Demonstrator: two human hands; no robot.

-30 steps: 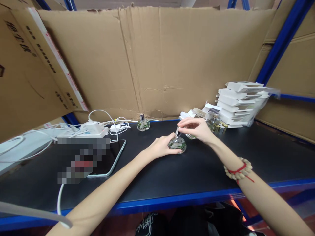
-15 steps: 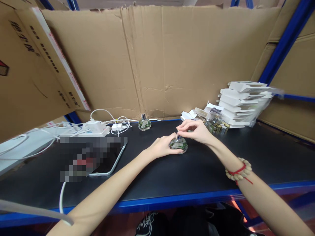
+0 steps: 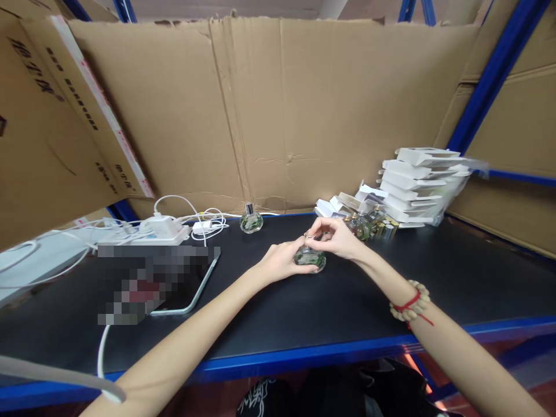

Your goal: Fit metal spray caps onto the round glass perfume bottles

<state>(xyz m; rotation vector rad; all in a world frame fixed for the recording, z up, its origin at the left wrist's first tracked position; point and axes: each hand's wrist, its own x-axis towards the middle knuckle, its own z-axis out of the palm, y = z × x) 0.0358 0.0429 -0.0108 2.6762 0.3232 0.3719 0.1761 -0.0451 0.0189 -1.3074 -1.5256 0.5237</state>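
Observation:
Near the middle of the black table, my left hand [image 3: 284,260] is closed around a round glass bottle [image 3: 311,260] with green inside, which stands upright. My right hand [image 3: 332,236] is at the bottle's neck, thumb and fingertips pinched together at its top. Whatever lies between those fingertips is too small and covered to name. Another round bottle with a silver cap [image 3: 251,220] stands farther back, left of my hands, touched by neither. Beyond my right hand, several more glass bottles [image 3: 364,225] are grouped with gold and silver caps [image 3: 388,229].
White boxes [image 3: 423,185] are stacked at the back right, with loose opened boxes [image 3: 343,204] beside them. A tablet [image 3: 185,289], partly pixelated, lies at left. Behind it are a power strip [image 3: 167,233] and white cables. Cardboard [image 3: 269,116] walls the back; a blue edge [image 3: 278,362] runs along the front.
The whole view has shifted slightly. My right fingers have lowered and curled closer to the bottle's neck, where the silver part showed more before. My left hand keeps its hold on the bottle.

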